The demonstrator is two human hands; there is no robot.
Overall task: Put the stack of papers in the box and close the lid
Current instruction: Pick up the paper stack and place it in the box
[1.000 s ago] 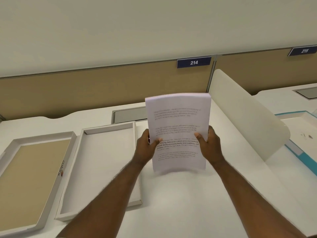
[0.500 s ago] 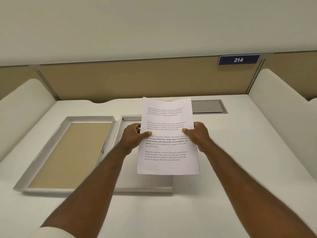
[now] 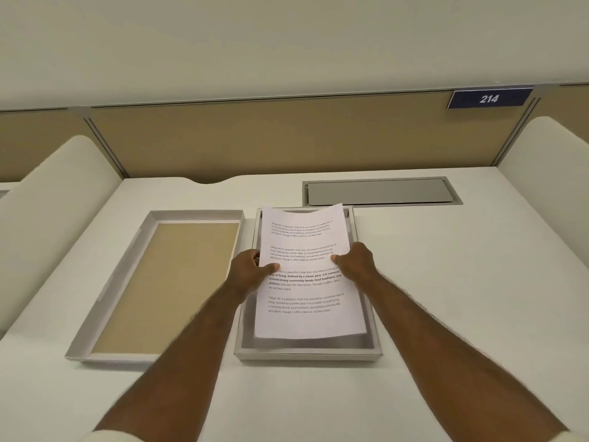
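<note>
A white stack of papers [image 3: 307,282] with printed text hangs just above the shallow white box [image 3: 306,355] in the middle of the desk, covering most of its inside. My left hand [image 3: 250,272] grips the stack's left edge, thumb on top. My right hand [image 3: 352,261] grips its right edge the same way. The box lid [image 3: 165,282], white-rimmed with a tan inside, lies face up on the desk just left of the box.
A grey cable hatch [image 3: 379,191] is set into the white desk [image 3: 446,282] behind the box. White curved dividers [image 3: 51,199] rise at both sides. A tan partition [image 3: 255,138] with a blue 214 sign [image 3: 489,97] closes the back.
The stack has come down from upright in front of me to nearly flat over the box, moving leftward from the bare desk. Both hands kept their grip.
</note>
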